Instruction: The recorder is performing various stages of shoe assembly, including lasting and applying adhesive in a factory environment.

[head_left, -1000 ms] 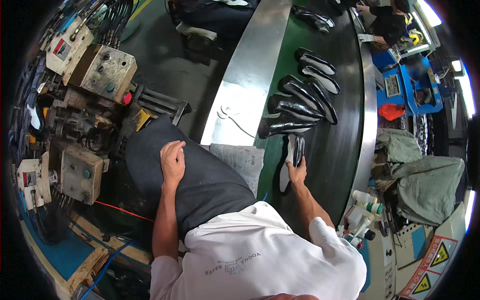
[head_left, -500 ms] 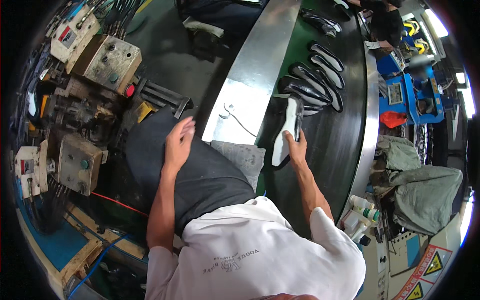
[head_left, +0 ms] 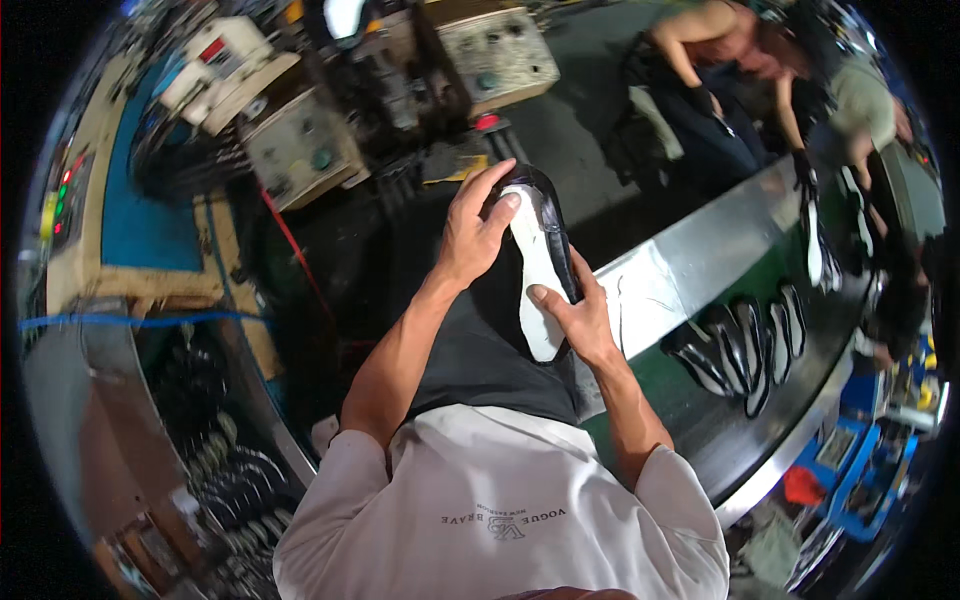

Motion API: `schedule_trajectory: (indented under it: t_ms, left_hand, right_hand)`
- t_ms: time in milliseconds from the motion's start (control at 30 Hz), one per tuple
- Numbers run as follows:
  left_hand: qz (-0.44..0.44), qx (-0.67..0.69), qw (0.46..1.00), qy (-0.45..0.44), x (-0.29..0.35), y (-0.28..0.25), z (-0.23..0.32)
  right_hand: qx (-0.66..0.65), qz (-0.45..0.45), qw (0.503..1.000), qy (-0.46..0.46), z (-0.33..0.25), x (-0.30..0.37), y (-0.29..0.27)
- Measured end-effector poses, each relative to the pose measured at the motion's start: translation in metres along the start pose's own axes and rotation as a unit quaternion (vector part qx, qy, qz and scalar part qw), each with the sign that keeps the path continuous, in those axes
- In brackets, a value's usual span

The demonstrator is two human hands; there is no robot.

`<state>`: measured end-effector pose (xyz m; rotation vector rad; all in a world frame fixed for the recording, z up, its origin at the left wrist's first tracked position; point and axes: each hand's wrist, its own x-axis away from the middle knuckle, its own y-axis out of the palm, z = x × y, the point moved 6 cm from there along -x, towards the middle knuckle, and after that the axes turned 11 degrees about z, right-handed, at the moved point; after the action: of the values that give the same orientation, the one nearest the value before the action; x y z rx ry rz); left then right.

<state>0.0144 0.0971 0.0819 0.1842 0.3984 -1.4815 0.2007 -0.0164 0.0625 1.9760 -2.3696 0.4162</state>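
While the right hand (head_left: 583,318) grasps the near half of the shoe (head_left: 540,270), left hand (head_left: 476,235) fingers clasp its far end; long axis points outward, left of the metal ledge (head_left: 700,240).

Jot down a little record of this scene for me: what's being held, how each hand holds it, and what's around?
Held item: one glossy black shoe with a flat white face, that face toward the camera
Left hand: grips the shoe's far end, thumb on the white
Right hand: grips nearer the body, thumb on the white
To the right: several glossy black shoes with white showing, on a dark conveyor belt
Beyond the hands: worn beige metal box
Upper right: a co-worker's dark-gloved hand
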Motion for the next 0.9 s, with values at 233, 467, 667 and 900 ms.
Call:
schedule_trajectory:
  t_ms: [233, 467, 667, 900]
  left_hand:
    - [0.025, -0.104, 0.993, 0.050, 0.011, -0.075, 0.011]
    - [0.041, -0.224, 0.965, 0.132, 0.004, -0.085, 0.012]
    - [-0.071, -0.245, 0.959, 0.123, -0.003, -0.089, 0.015]
    - [-0.103, -0.349, 0.928, 0.081, 0.007, -0.096, -0.011]
  right_hand:
    - [0.020, -0.110, 0.994, -0.011, 0.000, -0.013, 0.043]
    - [0.041, -0.143, 0.989, -0.017, -0.007, -0.016, 0.056]
    - [0.043, -0.131, 0.990, 0.006, 0.012, -0.014, 0.053]
    - [0.101, -0.136, 0.985, -0.012, 0.007, -0.009, 0.063]
